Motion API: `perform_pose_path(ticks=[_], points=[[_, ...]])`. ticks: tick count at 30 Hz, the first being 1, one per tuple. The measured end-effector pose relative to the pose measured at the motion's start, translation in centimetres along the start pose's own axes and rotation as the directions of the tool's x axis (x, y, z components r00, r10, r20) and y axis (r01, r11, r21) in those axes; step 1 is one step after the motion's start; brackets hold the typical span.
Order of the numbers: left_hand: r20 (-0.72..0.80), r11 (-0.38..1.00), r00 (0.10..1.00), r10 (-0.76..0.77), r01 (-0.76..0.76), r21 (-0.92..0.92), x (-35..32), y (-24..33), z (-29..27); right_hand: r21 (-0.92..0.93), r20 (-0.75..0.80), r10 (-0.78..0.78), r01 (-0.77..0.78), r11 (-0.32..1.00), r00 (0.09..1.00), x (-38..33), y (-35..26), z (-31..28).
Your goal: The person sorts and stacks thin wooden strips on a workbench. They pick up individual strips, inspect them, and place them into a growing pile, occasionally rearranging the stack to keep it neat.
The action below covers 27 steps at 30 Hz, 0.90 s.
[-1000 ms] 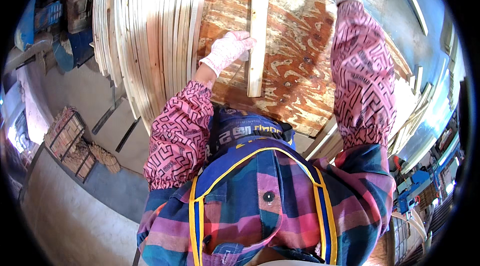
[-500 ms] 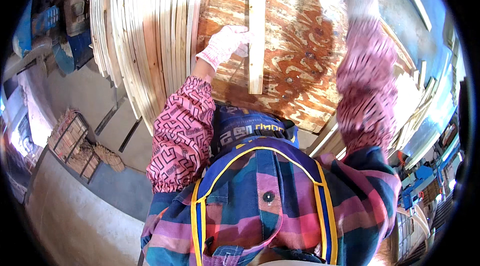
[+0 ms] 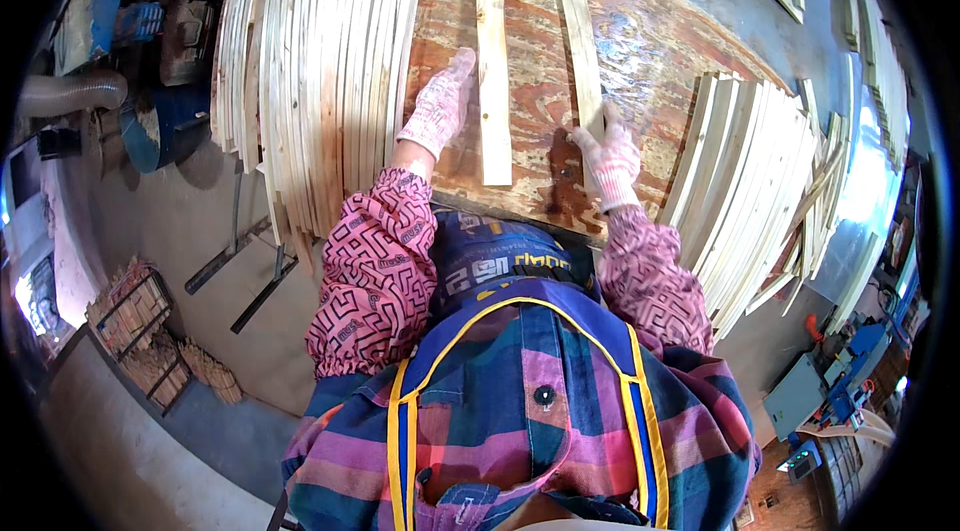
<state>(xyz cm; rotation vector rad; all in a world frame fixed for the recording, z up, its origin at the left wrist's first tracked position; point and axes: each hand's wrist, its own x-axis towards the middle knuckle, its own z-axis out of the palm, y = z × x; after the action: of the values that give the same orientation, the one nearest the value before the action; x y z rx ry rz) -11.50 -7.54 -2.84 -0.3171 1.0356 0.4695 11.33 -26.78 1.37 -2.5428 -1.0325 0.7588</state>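
Touching the right wooden strip [image 3: 575, 21], gloved hands [image 3: 612, 166] apart

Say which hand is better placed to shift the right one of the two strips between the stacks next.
Right hand, likely: its fingers are at the right strip, while the left hand is left of the left strip.

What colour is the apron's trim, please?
The apron's trim is yellow, showing best in the head view.

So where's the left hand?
In the head view, the gloved left hand is left of centre, between the left row of wooden strips and a separate strip.
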Motion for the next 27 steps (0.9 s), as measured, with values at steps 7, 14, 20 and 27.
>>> perform_pose_path(ticks=[7,14,20,27], points=[[0.357,0.44,0.82,0.447,-0.549,0.71,-2.6,-1.7,0.6,-0.226,-0.04,0.09,-0.096,0.969,0.995,1.2,-5.0,1.8],[0.45,-0.259,0.538,0.713,-0.395,0.881,-6.0,-0.1,-8.9,0.723,0.346,-0.228,-0.103,0.683,0.91,-1.4,-2.3,0.4],[0.174,-0.441,0.544,0.821,0.411,0.798,-12.3,-2.2,-8.9,0.822,0.429,-0.047,-0.367,0.436,0.902,-4.4,-0.2,1.5],[0.497,0.052,0.71,0.499,-0.597,0.801,-6.8,-8.0,-0.3,0.575,0.367,-0.287,0.027,0.818,0.885,-6.2,-6.9,1.0]])
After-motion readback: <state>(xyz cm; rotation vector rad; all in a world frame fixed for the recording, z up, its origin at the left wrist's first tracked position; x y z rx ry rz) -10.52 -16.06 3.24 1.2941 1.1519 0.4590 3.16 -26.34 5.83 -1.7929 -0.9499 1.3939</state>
